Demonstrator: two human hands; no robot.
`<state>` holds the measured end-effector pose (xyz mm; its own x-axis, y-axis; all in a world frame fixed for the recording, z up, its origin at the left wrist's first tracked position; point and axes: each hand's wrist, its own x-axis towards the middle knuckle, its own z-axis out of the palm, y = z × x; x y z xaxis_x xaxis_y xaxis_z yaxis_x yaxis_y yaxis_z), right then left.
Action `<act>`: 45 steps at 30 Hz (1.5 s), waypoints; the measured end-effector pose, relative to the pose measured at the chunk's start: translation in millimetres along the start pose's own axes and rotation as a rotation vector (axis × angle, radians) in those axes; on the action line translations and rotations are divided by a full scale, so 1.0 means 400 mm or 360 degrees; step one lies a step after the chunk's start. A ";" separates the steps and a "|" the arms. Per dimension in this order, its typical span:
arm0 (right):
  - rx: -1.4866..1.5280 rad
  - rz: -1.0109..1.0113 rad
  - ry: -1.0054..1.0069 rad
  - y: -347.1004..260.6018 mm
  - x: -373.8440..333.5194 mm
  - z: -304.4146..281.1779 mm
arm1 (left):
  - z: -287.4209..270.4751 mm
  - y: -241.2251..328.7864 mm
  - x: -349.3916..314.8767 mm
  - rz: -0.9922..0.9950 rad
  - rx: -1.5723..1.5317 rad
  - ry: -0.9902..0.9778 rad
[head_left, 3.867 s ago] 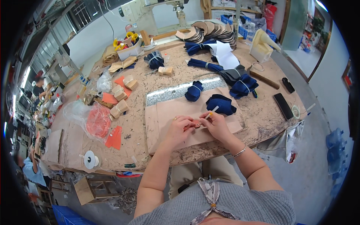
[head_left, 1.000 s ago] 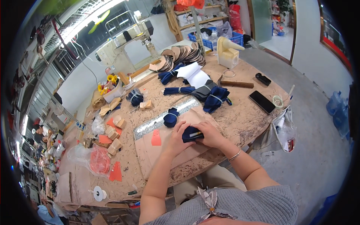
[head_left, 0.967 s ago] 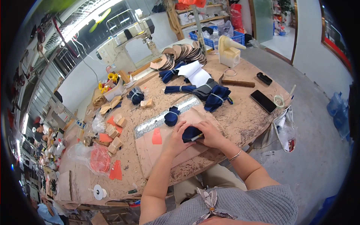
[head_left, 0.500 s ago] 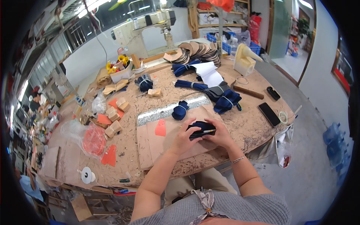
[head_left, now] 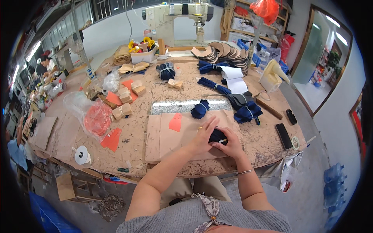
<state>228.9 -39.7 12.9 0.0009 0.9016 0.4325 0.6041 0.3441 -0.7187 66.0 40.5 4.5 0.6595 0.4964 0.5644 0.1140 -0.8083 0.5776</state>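
A dark blue bundle of fabric pieces (head_left: 216,135) with a thin pale band is between my hands, over the tan sheets (head_left: 176,149) near the table's front edge. My right hand (head_left: 232,143) is closed round its right side, thumb in front. At the bundle's left side my left hand (head_left: 203,139) has its fingers stretched out and apart; whether they touch it is hard to tell. Just beyond lies another tied dark blue bundle (head_left: 199,109), by the grey speckled slab (head_left: 171,107). An orange-red cut piece (head_left: 175,122) rests on the sheets to the left.
More dark blue bundles (head_left: 247,112), a wooden-handled tool (head_left: 269,107) and a black phone (head_left: 283,136) lie to the right. Tan tied bundles (head_left: 122,111), a red mesh in plastic (head_left: 97,119) and a white spool (head_left: 82,155) are at left. A sewing machine (head_left: 163,23) stands behind.
My view has turned, shifting the scene. My left hand's fingers, earlier curled over the blue bundle, are now stretched out beside it. The bundle sits more in my right hand.
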 end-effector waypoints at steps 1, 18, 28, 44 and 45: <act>-0.0122 -0.0052 0.0081 -0.004 -0.001 0.001 | 0.005 -0.016 0.000 -0.0110 -0.0083 -0.0094; -0.0388 -0.0091 0.0273 0.005 -0.025 0.010 | -0.112 -0.106 -0.016 -0.0194 -0.0273 0.0503; -0.0709 0.0182 0.0464 0.032 0.025 0.044 | -0.273 -0.162 -0.046 -0.0862 -0.1912 0.1058; -0.0236 0.0605 -0.0274 0.060 0.100 0.009 | -0.072 -0.016 -0.049 0.0153 0.0400 -0.0008; -0.0045 0.0523 -0.0311 0.055 0.101 0.015 | -0.074 -0.014 -0.046 0.0113 0.0317 -0.0095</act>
<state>237.4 5.8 11.3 0.0476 0.9966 0.0676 0.6186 0.0238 -0.7854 31.0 45.3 8.3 0.7135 0.4212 0.5600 0.2066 -0.8901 0.4062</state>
